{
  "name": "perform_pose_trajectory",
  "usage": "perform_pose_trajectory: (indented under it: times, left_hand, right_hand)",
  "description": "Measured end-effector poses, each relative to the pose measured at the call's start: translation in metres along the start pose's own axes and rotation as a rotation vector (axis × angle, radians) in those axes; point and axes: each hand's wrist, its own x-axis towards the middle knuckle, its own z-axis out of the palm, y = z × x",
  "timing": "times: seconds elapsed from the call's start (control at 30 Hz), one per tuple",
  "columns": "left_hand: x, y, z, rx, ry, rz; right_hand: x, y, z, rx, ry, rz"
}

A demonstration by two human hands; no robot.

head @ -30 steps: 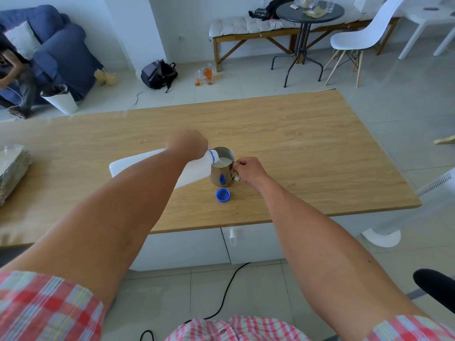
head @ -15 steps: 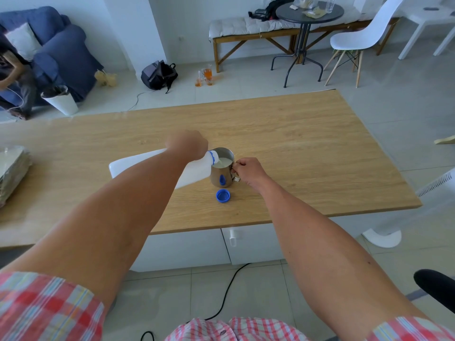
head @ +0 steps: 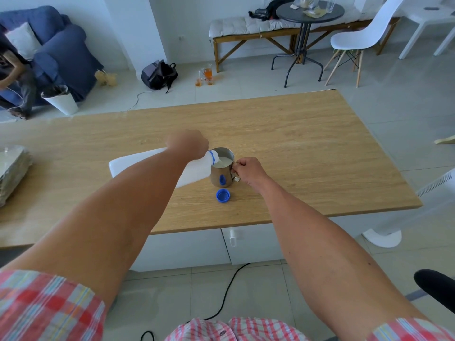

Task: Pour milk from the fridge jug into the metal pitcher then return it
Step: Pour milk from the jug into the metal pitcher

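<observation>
Right at the middle of the frame, the left hand (head: 188, 144) is wrapped around the upper part of the white milk jug (head: 157, 167), gripping it near the neck with the knuckles turned up. The jug is tipped far over, its base pointing toward the left of the frame and its blue-ringed mouth lying over the rim of the metal pitcher (head: 222, 169). Milk shows as a pale pool inside the pitcher, which stands upright on the wooden table (head: 307, 156). Just to the right of it, the right hand (head: 248, 171) is closed on the pitcher's handle, fingers curled and pinching it. A blue cap (head: 223, 195) lies on the table just below the pitcher, open side up, near it but not touching. Both forearms reach in from the bottom corners, each with a red and white checked sleeve (head: 44, 306) at the lower edge.

Farther out, at the left edge of the frame, a stack wrapped in clear plastic (head: 11, 173) rests on the table. Beyond the table, in the upper left, sit a blue sofa (head: 59, 48) and a white bin (head: 60, 99); a dark backpack (head: 158, 75) lies on the floor near the top centre. In the upper right stand a wooden bench (head: 246, 35), a round dark table (head: 307, 14) and a white chair (head: 362, 38).
</observation>
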Motion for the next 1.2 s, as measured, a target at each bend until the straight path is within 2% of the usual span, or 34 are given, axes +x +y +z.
perform_pose_trajectory:
  times: [0.4, 0.6, 0.8, 1.03, 1.1, 1.2]
  left_hand:
    - [-0.002, -0.002, 0.0, -0.01, 0.005, -0.007]
    - [-0.008, -0.012, 0.01, -0.11, 0.009, -0.041]
    - [-0.018, -0.026, 0.028, -0.336, 0.036, -0.105]
    - [-0.035, -0.052, 0.034, -0.62, 0.128, -0.169]
    - [-0.038, -0.062, 0.032, -0.694, 0.174, -0.219]
    - [-0.039, -0.077, 0.029, -0.872, 0.269, -0.316]
  right_hand:
    - [0.004, 0.003, 0.001, -0.014, 0.012, 0.0]
    - [0.009, 0.01, 0.006, -0.026, 0.052, 0.02]
    - [-0.001, 0.011, 0.003, -0.014, 0.124, 0.026]
    - [-0.05, 0.032, 0.03, -0.028, 0.415, -0.022]
    - [-0.061, 0.04, 0.04, -0.097, 0.39, -0.015]
    - [-0.065, 0.048, 0.054, -0.285, 0.258, 0.007]
